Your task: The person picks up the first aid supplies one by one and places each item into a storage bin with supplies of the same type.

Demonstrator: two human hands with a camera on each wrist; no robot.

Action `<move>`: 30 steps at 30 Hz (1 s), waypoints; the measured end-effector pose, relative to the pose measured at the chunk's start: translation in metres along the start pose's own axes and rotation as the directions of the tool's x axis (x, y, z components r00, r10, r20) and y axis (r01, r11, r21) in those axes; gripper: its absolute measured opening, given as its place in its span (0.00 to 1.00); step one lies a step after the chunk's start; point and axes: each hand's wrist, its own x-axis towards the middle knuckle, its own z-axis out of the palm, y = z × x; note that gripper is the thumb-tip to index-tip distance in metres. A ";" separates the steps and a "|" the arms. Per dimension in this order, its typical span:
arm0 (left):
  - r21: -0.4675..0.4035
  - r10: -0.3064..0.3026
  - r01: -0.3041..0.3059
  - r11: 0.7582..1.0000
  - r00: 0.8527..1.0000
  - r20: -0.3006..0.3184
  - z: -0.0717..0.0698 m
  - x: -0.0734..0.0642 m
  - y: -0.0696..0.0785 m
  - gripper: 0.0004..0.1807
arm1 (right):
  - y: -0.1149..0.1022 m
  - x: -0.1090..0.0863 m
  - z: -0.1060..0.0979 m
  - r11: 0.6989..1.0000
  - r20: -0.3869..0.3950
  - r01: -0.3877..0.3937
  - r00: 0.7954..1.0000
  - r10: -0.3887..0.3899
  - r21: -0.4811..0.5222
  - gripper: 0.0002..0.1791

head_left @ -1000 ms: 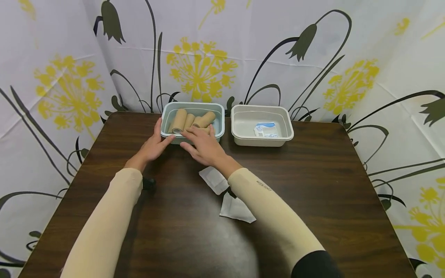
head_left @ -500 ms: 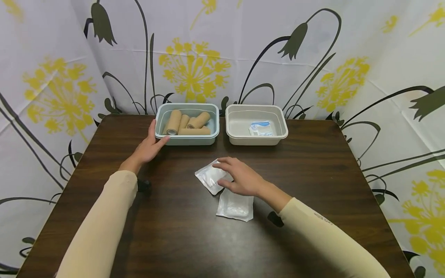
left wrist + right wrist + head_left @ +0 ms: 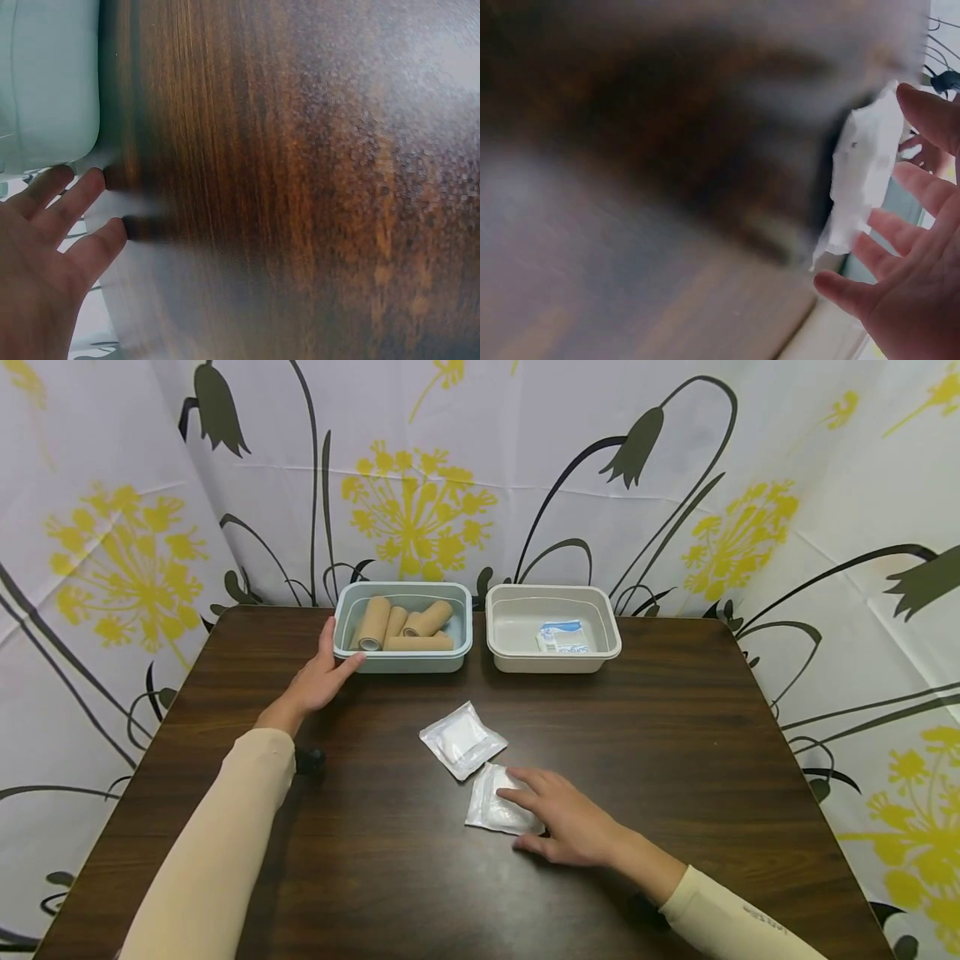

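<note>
My left hand rests at the near left corner of a pale blue plastic bin, thumb along its front and fingers extended at its side. Several tan bandage rolls lie in this bin. My right hand reaches over the right part of a white sealed packet on the table; in the right wrist view its fingers are spread around the packet without curling onto it. A second white packet lies just behind, its lower corner close to the first.
A beige plastic bin stands right of the blue one, with a blue-and-white printed packet inside. Both bins sit near the back edge of the dark wooden table. A flower-patterned curtain hangs behind.
My right hand has left the blue bin and come toward me and right, passing the farther white packet to reach the nearer one. The left hand stays at the bin's corner.
</note>
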 end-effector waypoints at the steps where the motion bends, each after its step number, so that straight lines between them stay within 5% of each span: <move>1: -0.002 -0.001 0.001 1.000 1.000 0.000 0.000 0.000 0.000 0.49 | -0.001 -0.002 0.001 1.000 0.004 -0.006 1.000 0.006 -0.002 0.36; 13: -0.005 -0.010 0.010 1.000 1.000 0.006 0.001 0.001 -0.002 0.50 | -0.004 -0.010 0.009 0.999 -0.019 -0.001 1.000 0.001 -0.032 0.27; 30: -0.005 -0.011 0.011 1.000 1.000 0.000 0.000 0.001 -0.003 0.49 | 0.000 -0.007 0.011 0.998 -0.158 0.049 0.986 -0.055 -0.042 0.14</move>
